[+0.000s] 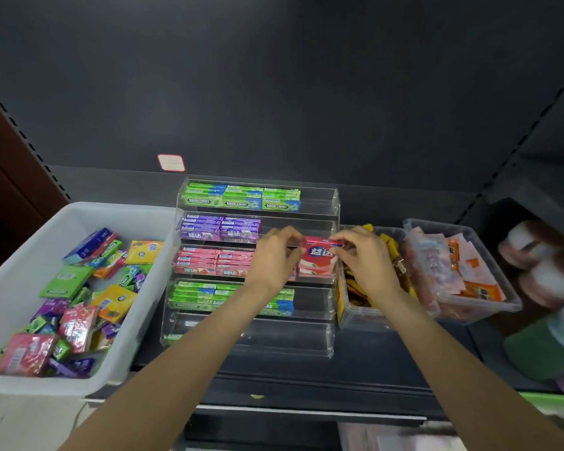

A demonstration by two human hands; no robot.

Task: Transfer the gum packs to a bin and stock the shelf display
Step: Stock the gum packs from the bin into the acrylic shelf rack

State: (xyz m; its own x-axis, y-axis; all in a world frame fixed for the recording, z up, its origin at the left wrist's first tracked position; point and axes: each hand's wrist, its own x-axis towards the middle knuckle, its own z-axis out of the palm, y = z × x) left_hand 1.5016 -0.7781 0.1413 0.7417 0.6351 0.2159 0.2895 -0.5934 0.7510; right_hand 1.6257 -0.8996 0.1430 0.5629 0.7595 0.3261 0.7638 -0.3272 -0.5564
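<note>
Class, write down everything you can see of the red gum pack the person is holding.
The red gum pack is a flat, glossy packet with a blue logo patch, white characters and pale fruit art. It stands tilted at the right end of the clear display's third tier, beside matching packs. The left hand and right hand pinch its upper edges.

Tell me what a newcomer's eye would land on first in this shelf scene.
First, the two hands at the centre: the left hand and right hand together hold a red gum pack at the right end of the third tier of the clear acrylic display. Next, the white bin at left, holding a jumble of loose, colourful gum packs. The display's top tier shows neat green Doublemint packs.
</note>
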